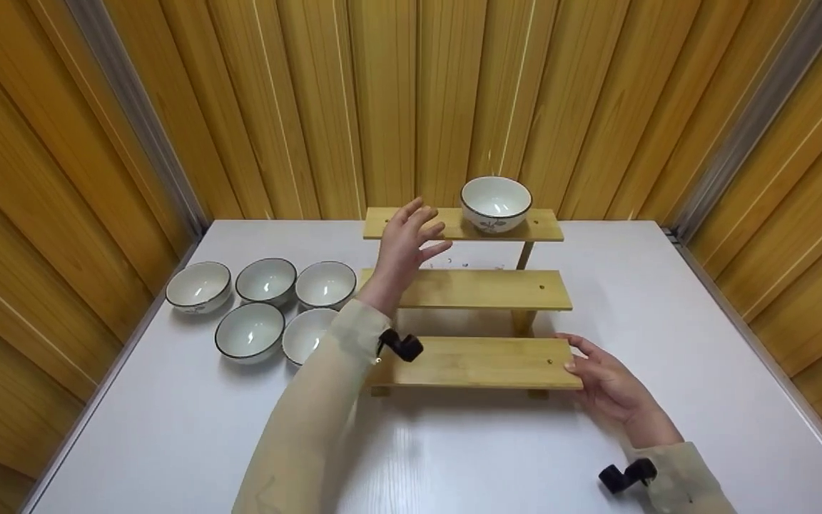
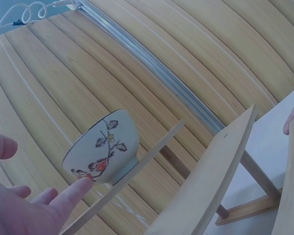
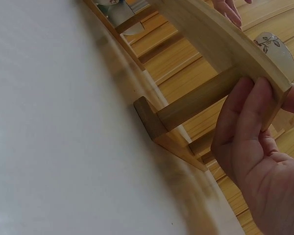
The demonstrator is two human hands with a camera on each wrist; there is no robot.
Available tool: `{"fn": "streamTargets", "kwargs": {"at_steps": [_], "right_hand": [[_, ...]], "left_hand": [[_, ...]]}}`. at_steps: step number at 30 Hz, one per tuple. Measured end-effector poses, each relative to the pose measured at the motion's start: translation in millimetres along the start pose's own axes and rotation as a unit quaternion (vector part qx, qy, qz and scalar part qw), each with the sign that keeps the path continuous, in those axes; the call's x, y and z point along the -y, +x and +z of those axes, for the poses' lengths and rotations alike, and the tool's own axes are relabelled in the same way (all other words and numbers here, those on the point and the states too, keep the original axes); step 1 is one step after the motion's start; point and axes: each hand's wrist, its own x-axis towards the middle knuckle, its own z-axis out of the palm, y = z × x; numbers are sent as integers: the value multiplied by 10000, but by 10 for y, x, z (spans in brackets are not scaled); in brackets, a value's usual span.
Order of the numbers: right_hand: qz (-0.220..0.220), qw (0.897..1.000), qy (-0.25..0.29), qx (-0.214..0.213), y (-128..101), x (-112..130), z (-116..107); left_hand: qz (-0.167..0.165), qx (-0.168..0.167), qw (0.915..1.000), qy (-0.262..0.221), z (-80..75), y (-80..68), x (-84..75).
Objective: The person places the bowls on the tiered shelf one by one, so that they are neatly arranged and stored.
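A three-tier wooden shelf rack (image 1: 479,362) stands on the table. On the right part of its top board sits an upright white bowl (image 1: 496,200) with a dark rim; the left wrist view shows a branch-and-flower pattern on that bowl (image 2: 108,149). My left hand (image 1: 405,246), fingers spread and holding nothing, hovers at the left of the top board, apart from the bowl in the head view. With thumb above and fingers beneath, my right hand (image 1: 614,389) grips the right end of the lowest board (image 3: 220,44).
Several similar bowls stand upright, close together, left of the rack, among them a far-left bowl (image 1: 199,287) and a front bowl (image 1: 249,333). My left forearm partly covers one bowl (image 1: 304,335). Wood-look panels (image 1: 382,107) wall the white table (image 1: 133,414) behind and at both sides.
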Motion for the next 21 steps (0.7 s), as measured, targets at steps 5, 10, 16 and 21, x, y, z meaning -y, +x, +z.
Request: {"fn": "streamTargets", "kwargs": {"at_steps": [5,10,16,21], "right_hand": [[-60,10000,47,55,-12,2,-5],[-21,9999,108,16,-19,11,-9],[29,9999,86,-42,-27,23,-15],[40,9999,126,-35,-27,33,-15]], "left_hand": [[273,10,9996,26,-271,-236,-80],[682,65,9973,274,-601,-526,-141],[1081,-253,9889,989,-1034,-830,-225],[1050,-786,9834,1255,-1401,-1004,-333]]}}
